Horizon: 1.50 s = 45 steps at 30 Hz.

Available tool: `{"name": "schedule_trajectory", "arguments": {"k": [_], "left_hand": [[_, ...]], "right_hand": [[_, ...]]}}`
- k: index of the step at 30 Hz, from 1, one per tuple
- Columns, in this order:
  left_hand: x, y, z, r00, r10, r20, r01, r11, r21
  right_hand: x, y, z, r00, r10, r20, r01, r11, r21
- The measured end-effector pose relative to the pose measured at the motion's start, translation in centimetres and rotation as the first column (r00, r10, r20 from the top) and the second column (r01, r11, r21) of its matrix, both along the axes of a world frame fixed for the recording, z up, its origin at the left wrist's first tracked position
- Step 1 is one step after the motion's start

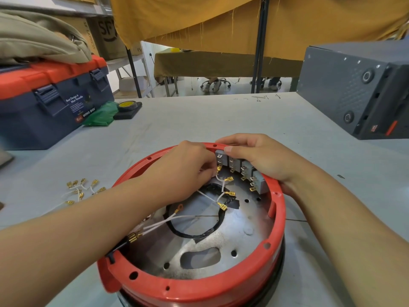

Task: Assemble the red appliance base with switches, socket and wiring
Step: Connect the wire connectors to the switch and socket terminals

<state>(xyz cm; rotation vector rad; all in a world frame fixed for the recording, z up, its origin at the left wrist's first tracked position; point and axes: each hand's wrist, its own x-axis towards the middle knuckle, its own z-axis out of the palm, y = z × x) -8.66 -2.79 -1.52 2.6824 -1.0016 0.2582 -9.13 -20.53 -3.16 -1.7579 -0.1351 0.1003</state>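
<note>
The red base (199, 284) sits open side up at the near edge of the table (199, 116), right under the camera, so its inner wall faces the person. A row of grey switches (241, 167) is set into that wall at about 1 o'clock, brass tabs pointing inward.

The right hand (261, 158) drapes over the rim there, thumb pressed on top of the end switch and fingers wrapped outside; I judge this braces the switches against the push of a connector. The left hand (186, 171) reaches in from 8 o'clock, forearm crossing the rim, wrist bent down, fingertips pinched shut on a brass terminal (219, 168) at the first switch's tabs. Whether it is fully seated cannot be told.

From that terminal a white jumper (218, 197) hangs toward the middle, its other terminals loose over the metal plate (221, 247). More white leads (168, 222) run in from 8 o'clock. Spare jumpers (81, 190) lie on the table at 9 o'clock, outside the base
</note>
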Motion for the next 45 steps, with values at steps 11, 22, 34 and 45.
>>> {"name": "schedule_trajectory", "arguments": {"k": [11, 22, 34, 45], "left_hand": [[-0.3, -0.2, 0.1, 0.999, 0.033, -0.002, -0.033, 0.999, -0.008], [-0.1, -0.5, 0.0, 0.997, 0.071, 0.009, -0.071, 0.997, -0.012], [0.0, -0.4, 0.3, 0.996, 0.084, -0.002, -0.084, 0.996, -0.012], [-0.7, -0.1, 0.6, 0.997, -0.045, -0.070, 0.039, 0.996, -0.086]], "right_hand": [[-0.2, 0.1, 0.2, 1.000, -0.018, 0.009, 0.018, 1.000, -0.006], [-0.2, 0.1, 0.1, 1.000, -0.020, 0.021, 0.020, 1.000, -0.006], [-0.3, 0.0, 0.0, 0.999, -0.033, 0.024, 0.033, 0.999, -0.004], [-1.3, 0.1, 0.2, 0.994, -0.087, 0.061, 0.091, 0.994, -0.062]]}}
